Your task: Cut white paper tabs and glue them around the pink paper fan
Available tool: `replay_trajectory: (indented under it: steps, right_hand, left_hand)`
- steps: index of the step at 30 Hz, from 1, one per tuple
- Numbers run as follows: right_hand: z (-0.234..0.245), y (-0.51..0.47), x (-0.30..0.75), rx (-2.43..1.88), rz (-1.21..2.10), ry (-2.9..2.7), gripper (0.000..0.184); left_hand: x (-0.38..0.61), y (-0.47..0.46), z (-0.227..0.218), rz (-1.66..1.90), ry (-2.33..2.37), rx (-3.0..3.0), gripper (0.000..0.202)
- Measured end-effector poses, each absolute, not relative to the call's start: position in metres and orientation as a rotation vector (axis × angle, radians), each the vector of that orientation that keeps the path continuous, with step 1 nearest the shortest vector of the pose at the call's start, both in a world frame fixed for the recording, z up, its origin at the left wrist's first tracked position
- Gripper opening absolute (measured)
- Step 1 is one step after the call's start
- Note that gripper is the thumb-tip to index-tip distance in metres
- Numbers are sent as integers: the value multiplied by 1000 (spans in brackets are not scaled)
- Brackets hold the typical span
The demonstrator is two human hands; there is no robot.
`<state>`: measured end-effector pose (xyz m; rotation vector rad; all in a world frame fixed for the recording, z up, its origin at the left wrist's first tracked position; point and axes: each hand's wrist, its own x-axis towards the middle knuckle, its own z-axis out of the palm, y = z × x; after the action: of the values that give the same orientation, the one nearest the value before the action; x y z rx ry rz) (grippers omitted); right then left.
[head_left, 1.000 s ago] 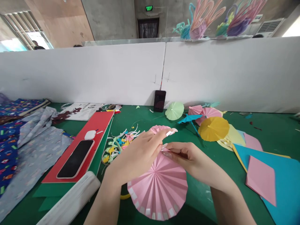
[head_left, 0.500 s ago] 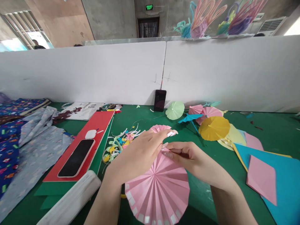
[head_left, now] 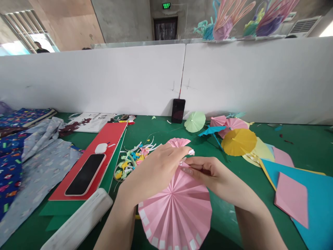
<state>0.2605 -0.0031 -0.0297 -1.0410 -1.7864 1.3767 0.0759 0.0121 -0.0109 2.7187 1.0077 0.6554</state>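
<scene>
A large pleated pink paper circle (head_left: pixel 173 205) lies low in the middle, small white squares, perhaps tape, along its near rim. Over its upper left part is my left hand (head_left: pixel 158 166), closed at the far edge, with a small white piece (head_left: pixel 191 152) at its thumb tip. My right hand (head_left: pixel 201 170) pinches the circle's far edge between thumb and fingers, touching the left fingertips. Beyond them a second pleated pink paper piece (head_left: pixel 178 142) shows, partly hidden by the left hand, so I cannot tell whether the two are joined.
Paper scraps (head_left: pixel 134 158) lie left of the hands. A phone (head_left: pixel 85 174) rests on red card (head_left: pixel 114 133), near a long white case (head_left: pixel 80 222). Small paper umbrellas (head_left: pixel 239 142) sit at the back right, by blue paper (head_left: pixel 316 194). Another phone (head_left: pixel 178 111) leans against the white partition (head_left: pixel 117 83).
The left thumb with the white piece has dipped slightly toward the circle's edge. The right hand keeps its pinch, and the circle has barely shifted.
</scene>
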Motion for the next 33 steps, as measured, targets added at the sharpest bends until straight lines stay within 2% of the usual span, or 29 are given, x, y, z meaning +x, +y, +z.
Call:
replay_trajectory:
  steps: [12, 19, 26, 33]
  right_hand:
    - [-30, -6, 261, -1016, 1440, -1753, 28]
    - [-29, -6, 261, -1030, 1409, -1723, 27]
    - [-29, -8, 263, -1094, 1231, -1758, 20]
    - [-25, -10, 264, -1130, 1137, -1785, 22]
  left_hand:
    - [80, 11, -8, 603, 1064, 2662, 31]
    - [83, 13, -16, 704, 1025, 2679, 34]
    - [87, 11, -18, 706, 1079, 2750, 47]
    - [91, 9, -20, 687, 1138, 2815, 44]
